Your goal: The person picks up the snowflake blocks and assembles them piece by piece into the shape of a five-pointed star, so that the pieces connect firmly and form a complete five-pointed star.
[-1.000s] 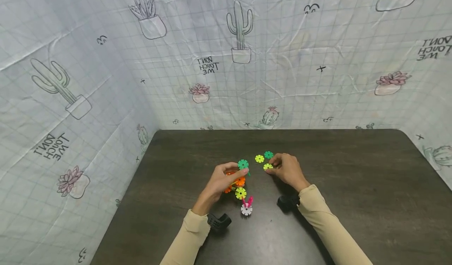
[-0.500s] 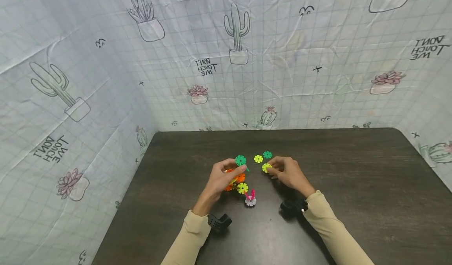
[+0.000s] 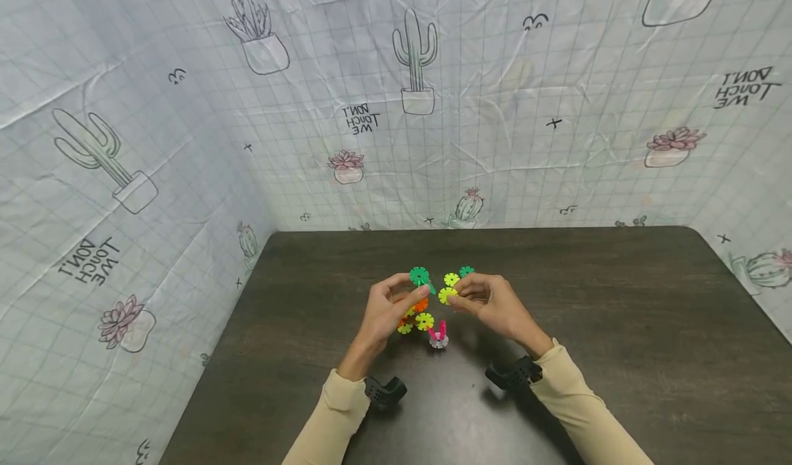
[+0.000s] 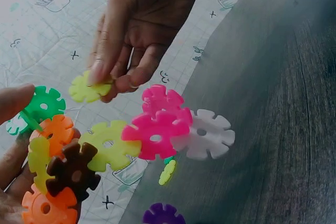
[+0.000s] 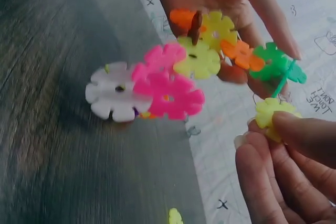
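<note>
My left hand [image 3: 386, 311] holds a chain of notched plastic snowflake discs in the air above the table. In the left wrist view it runs from green discs [image 4: 52, 98] by the thumb through orange [image 4: 62, 124], brown [image 4: 68, 182] and yellow [image 4: 107, 158] ones. Two pink discs [image 4: 139, 132] follow, with a white disc [image 4: 212, 142] at the far end. Between thumb and fingers, my right hand [image 3: 502, 308] pinches a single yellow disc [image 5: 266, 109]. That disc is close to the green end of the chain, with a small gap showing in the head view.
Behind the hands, a loose yellow disc [image 3: 451, 279] and a green disc [image 3: 467, 270] lie on the dark wooden table [image 3: 619, 327]. A purple disc [image 4: 164, 216] shows low in the left wrist view. Printed cloth [image 3: 495, 121] walls the table's back and sides.
My right hand has lifted the yellow disc off the table and brought it left toward the chain. My left hand has raised the chain slightly and turned it.
</note>
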Motion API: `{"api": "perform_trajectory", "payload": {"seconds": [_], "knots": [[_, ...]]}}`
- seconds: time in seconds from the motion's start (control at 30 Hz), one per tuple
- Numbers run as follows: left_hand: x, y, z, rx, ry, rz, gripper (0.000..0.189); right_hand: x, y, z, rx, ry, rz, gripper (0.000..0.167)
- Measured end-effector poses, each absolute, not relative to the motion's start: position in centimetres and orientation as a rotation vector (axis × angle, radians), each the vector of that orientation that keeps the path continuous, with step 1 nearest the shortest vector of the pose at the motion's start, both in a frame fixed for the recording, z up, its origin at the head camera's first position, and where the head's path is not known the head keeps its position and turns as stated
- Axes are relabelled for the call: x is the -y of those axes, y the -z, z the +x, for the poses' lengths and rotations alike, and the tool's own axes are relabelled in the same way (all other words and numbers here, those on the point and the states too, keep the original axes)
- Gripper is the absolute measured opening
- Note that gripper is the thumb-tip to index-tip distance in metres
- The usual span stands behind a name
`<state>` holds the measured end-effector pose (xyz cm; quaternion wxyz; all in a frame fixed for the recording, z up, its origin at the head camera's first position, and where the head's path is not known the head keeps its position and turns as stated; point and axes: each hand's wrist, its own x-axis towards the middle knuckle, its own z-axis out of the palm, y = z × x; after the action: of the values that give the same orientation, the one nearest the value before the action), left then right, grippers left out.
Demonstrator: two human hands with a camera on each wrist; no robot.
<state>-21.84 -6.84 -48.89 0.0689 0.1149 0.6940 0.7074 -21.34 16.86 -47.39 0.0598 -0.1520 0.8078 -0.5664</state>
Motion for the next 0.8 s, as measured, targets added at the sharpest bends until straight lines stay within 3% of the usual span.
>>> {"api": "perform_trajectory", "payload": {"seconds": [0.8], "knots": [[6.48,48.80,-21.67,-2.062,-2.253,0.433,0.025,-16.28,47.62,-21.20,-2.416,1.827,-0.493,0.017]]}}
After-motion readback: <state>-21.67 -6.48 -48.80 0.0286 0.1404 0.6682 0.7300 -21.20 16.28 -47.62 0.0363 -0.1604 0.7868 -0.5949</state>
